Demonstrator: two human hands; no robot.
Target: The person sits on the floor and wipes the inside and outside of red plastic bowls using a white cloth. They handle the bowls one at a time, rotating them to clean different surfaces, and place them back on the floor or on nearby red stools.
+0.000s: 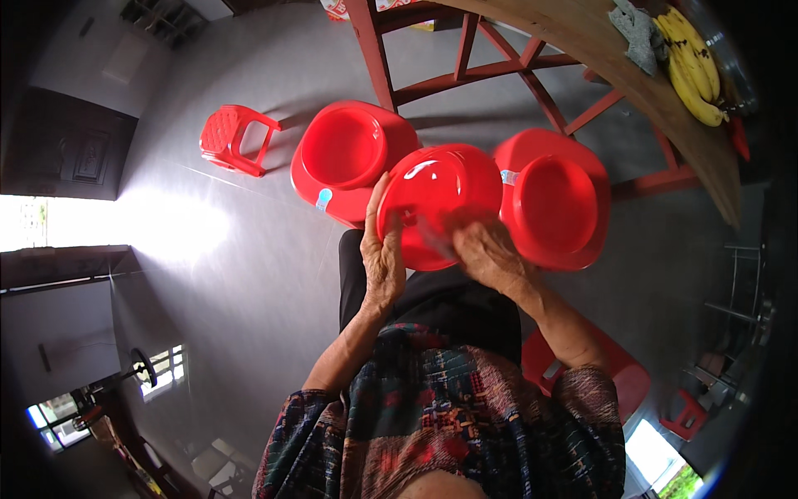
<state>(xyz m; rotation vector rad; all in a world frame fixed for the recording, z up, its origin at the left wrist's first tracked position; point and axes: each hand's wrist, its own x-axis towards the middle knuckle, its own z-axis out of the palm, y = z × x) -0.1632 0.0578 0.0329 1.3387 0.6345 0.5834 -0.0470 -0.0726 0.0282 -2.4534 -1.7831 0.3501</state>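
Above my lap I hold a glossy red plastic piece (pixel 432 179) with a round top, like a small stool or basin. My left hand (pixel 382 249) grips its left edge, fingers along the outer side. My right hand (pixel 490 254) is closed at the piece's near right side. It is smeared by motion, and a blurred, dark, narrow shape shows at its fingertips, too unclear to name. On the floor beyond, a similar red piece with a round middle (pixel 341 150) lies to the left, and another (pixel 559 204) to the right. Each bears a small bluish-white label.
A small red stool (pixel 237 140) lies at the far left. At the far right a wooden table (pixel 573 41) on reddish-brown legs carries bananas (pixel 690 66) and a grey cloth (pixel 638 35). A dark red seat (pixel 619 374) is by my right elbow.
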